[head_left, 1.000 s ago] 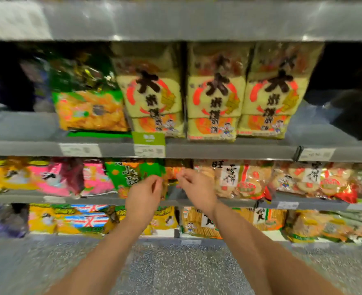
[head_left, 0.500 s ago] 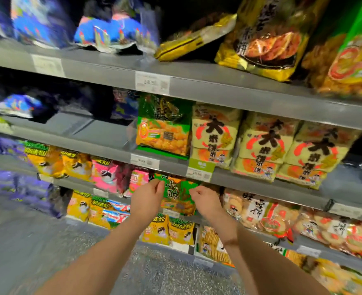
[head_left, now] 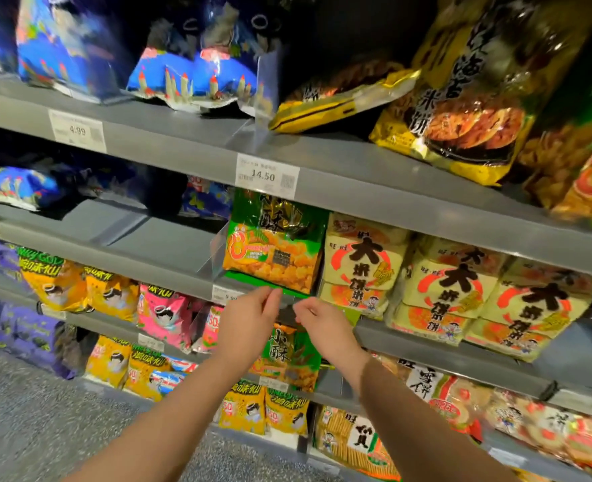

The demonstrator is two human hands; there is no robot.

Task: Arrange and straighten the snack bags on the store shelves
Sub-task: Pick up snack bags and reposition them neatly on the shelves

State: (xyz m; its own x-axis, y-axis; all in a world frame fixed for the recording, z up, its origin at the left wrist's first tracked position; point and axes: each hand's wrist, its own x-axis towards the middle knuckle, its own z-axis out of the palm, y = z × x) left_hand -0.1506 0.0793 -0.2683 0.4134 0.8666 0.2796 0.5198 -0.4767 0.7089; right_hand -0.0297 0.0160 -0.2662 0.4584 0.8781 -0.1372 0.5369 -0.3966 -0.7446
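Note:
My left hand (head_left: 249, 325) is raised to the front edge of the middle shelf (head_left: 169, 283). Its thumb and fingertips meet at the green edge of a flat bag (head_left: 253, 278) lying under an upright green and orange snack bag (head_left: 275, 252). Whether they pinch that edge is unclear. Just right of it, my right hand (head_left: 326, 330) hovers with loosely curled fingers and nothing visible in them. Between my forearms, a small green bag (head_left: 289, 356) stands on the shelf below.
Yellow rice-cracker packs (head_left: 364, 269) stand right of the green bag. The middle shelf is bare to its left. Orange and pink bags (head_left: 113, 297) fill the lower shelf. Blue bags (head_left: 190, 78) and a tilted yellow pack (head_left: 340, 102) sit on the top shelf, with price tags (head_left: 266, 175) on the edges.
Both hands have left the small green bag on the lower shelf and risen to the middle shelf's edge. My view has turned left and upward.

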